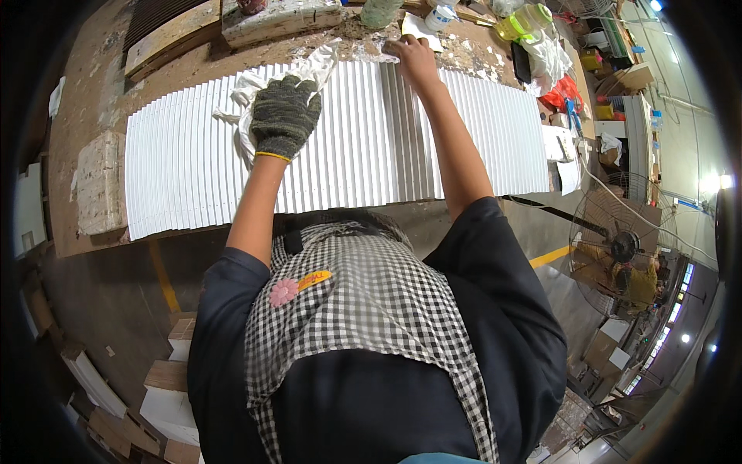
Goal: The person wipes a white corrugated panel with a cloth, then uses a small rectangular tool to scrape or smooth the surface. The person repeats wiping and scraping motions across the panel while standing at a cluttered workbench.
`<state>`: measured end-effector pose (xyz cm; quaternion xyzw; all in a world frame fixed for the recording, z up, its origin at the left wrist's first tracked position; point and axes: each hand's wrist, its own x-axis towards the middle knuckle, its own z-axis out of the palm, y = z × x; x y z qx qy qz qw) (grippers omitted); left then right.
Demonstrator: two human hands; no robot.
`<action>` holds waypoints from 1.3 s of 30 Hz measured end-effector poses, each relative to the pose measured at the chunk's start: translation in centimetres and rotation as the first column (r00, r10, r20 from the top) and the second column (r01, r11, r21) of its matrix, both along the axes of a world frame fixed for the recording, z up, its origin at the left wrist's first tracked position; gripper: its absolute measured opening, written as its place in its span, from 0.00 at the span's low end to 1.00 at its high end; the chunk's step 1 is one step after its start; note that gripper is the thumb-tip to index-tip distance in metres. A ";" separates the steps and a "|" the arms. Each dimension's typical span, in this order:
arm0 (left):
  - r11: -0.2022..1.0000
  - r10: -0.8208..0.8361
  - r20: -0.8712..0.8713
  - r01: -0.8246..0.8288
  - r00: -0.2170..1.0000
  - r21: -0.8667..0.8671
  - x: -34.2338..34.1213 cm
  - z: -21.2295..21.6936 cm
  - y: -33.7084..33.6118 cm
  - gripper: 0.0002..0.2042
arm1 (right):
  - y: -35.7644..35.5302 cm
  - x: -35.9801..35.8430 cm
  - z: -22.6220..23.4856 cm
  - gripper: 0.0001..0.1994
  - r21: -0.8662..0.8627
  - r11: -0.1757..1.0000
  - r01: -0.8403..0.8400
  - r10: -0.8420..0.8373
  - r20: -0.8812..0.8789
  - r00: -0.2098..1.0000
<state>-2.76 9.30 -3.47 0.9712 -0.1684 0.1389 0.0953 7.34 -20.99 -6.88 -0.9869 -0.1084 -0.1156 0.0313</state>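
Note:
A row of narrow white strips [348, 139] lies side by side across the worktable, like one ribbed panel. My left hand [286, 116], in a dark knitted glove with a yellow cuff, presses a crumpled white cloth [321, 66] onto the strips left of the middle. Its fingers curl over the cloth, and part of the cloth spreads out past them. My bare right hand [416, 63] is at the far edge of the strips, right of the middle. Its fingertips are drawn together near the tabletop; what they hold, if anything, is too small to name.
Paint-spotted blocks lie at the left [100, 185] and far side [278, 23] of the worktable [85, 100]. A green-yellow bottle [525, 22], a white cup [440, 15] and a dark phone-like slab [521, 62] stand or lie far right. A fan [622, 246] stands right of the table.

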 end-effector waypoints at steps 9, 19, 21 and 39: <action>1.000 -0.004 0.034 0.005 0.999 -0.020 -0.1 -0.5 0.3 0.16 | 0.4 -20.6 4.4 0.35 0.166 0.978 -0.130 0.153 -0.137 0.979; 0.999 -0.009 0.015 0.009 1.000 -0.032 -0.2 -0.3 0.2 0.16 | 1.1 -31.3 8.4 0.34 0.230 0.962 -0.148 0.203 -0.237 0.950; 1.000 0.002 0.003 -0.002 1.000 -0.021 -0.3 0.0 0.3 0.16 | 1.2 -27.5 5.6 0.34 0.171 0.975 -0.141 0.164 -0.127 0.978; 1.000 0.010 -0.064 -0.010 0.998 -0.010 0.0 -0.3 0.5 0.18 | 1.6 -20.5 4.0 0.25 0.038 0.997 -0.071 0.074 -0.076 0.994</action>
